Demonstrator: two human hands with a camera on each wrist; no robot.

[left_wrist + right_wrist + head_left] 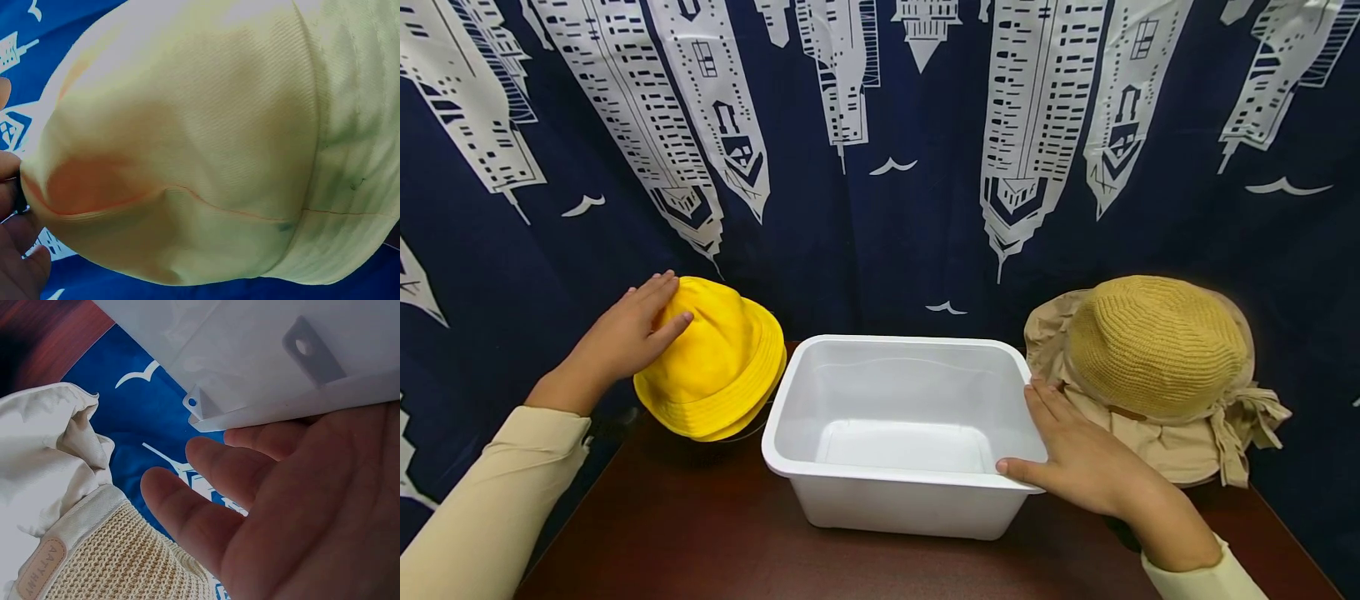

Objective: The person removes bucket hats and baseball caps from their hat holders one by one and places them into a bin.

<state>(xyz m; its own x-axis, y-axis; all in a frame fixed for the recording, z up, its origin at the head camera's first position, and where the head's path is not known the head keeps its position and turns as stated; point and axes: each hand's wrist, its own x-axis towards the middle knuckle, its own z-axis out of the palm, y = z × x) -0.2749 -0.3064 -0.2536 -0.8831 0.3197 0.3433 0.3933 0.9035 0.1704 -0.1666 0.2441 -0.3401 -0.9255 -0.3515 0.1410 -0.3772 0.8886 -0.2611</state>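
Tub (910,505) centres the worktop (700,517), seemingly for easy reach; left hand (623,333), unclenched, touches yellow hat (722,358) near left edge; right hand (1078,454), fingers loose, likely steadies tub.

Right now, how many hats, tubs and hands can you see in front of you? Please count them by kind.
Hats: 2 (yellow hat, tan hat)
Tubs: 1 (white tub)
Hands: 2 (left hand, right hand)
Total: 5
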